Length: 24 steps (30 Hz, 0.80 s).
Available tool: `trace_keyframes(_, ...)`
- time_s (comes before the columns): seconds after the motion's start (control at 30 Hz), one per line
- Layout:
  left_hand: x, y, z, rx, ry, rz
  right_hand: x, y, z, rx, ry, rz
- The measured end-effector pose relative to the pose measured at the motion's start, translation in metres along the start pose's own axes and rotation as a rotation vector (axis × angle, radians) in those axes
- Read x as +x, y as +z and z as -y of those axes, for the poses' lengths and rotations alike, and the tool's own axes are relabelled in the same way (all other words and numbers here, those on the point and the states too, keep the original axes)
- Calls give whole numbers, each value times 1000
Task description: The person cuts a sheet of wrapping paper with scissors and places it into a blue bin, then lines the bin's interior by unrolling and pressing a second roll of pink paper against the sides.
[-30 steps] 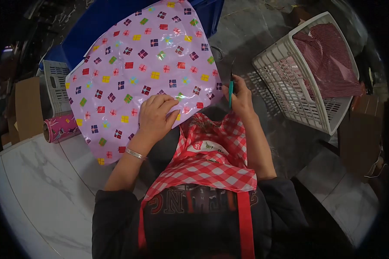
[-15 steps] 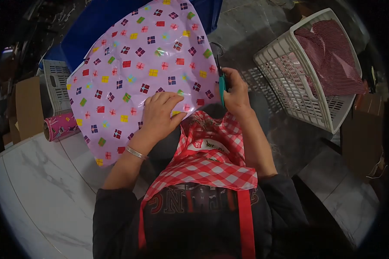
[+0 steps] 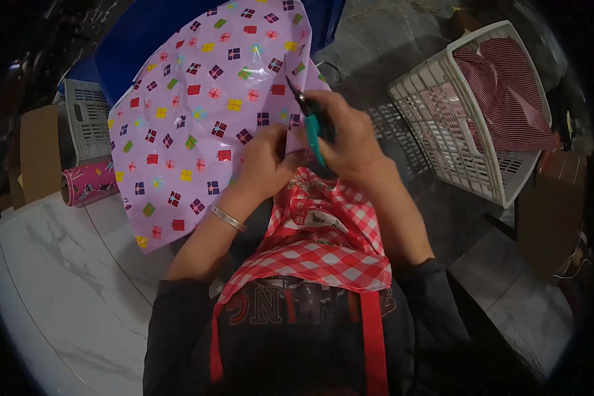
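Note:
A lilac plastic sheet (image 3: 204, 125) printed with small colourful gift boxes spreads out in front of me, its right edge folded over. My left hand (image 3: 265, 162), a silver bracelet at the wrist, pinches the sheet near its lower right edge. Scissors with teal handles (image 3: 311, 137) are in my right hand (image 3: 351, 135), their dark blades pointing up and left over the fold. Both hands are close together at this edge. Part of the pinched fold is hidden behind my fingers.
To the right a tilted white basket (image 3: 445, 119) holds red striped fabric (image 3: 501, 99). Blue material (image 3: 129, 49) lies behind the sheet. At the left are a grey crate (image 3: 89, 122), a pink patterned roll (image 3: 91, 185) and cardboard (image 3: 41, 148).
The scissors have moved left and tilted over the sheet with my right hand. My left hand has gone from lying flat to pinching the edge, which is now folded.

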<state>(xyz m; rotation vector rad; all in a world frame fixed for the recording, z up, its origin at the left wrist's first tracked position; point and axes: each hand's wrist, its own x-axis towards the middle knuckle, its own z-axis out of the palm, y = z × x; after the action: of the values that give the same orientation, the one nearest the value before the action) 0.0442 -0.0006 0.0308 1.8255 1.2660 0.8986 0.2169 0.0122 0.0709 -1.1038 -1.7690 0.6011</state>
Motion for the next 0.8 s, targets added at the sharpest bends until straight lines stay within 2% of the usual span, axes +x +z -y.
trace_keyframes(0.07, 2, -4, 0, -176, -162, 62, -3, -31, -8, -170, 20, 193)
trace_keyframes(0.1, 0, -13, 1, -22, -145, 154, -3, -44, -11, -245, -3, 279)
trace_keyframes(0.13, 0, -13, 1, -26, -148, 146, -3, -59, -7, -290, 59, 391)
trace_keyframes(0.17, 0, -13, 1, -47, -137, 146, -4, -74, -8, -292, 55, 397)
trace_keyframes(0.23, 0, -14, -1, -71, -132, 144, -4, -98, -10, -478, -86, 597)
trace_keyframes(0.27, 0, -14, -3, 0, -126, 150, -3, -104, -9, -476, -88, 605)
trace_keyframes(0.33, -1, -14, -3, 67, -119, 159, 1, -113, -4, -676, -48, 886)
trace_keyframes(0.53, 1, -13, -3, -5, -63, 136, 26, -95, 2, -770, -272, 991)
trace_keyframes(0.63, 2, -13, -6, 4, -34, 150, 34, -85, -2, -860, -327, 1040)
trace_keyframes(0.8, 2, -3, -2, -97, -43, 74, 37, -81, -9, -789, -321, 1048)
